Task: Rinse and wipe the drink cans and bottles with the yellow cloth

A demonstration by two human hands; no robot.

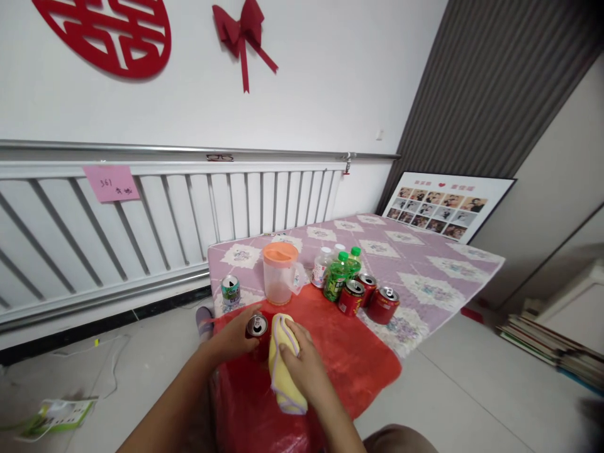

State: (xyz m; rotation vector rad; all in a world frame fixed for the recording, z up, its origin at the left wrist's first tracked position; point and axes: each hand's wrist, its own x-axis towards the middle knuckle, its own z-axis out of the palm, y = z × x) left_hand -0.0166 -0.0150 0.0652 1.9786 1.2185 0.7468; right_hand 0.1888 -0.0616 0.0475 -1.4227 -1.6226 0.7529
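My left hand (234, 336) is wrapped round a dark red drink can (257, 326), its opened top facing up. Just to the right, my right hand (306, 355) grips a folded yellow cloth (282, 371) with a purple edge. The cloth is right beside the can; whether they touch I cannot tell. Both hands are over a red plastic sheet (340, 343) spread on the near part of a purple flowered tablecloth (419, 258). My left fingers partly hide the can's side.
A teal can (231, 291) stands at the left edge. Behind my hands is a clear pitcher (278, 283) with an orange lid. Green bottles (336, 280), a white-capped bottle (321, 267) and red cans (383, 306) cluster to the right. A radiator (165, 220) lines the wall.
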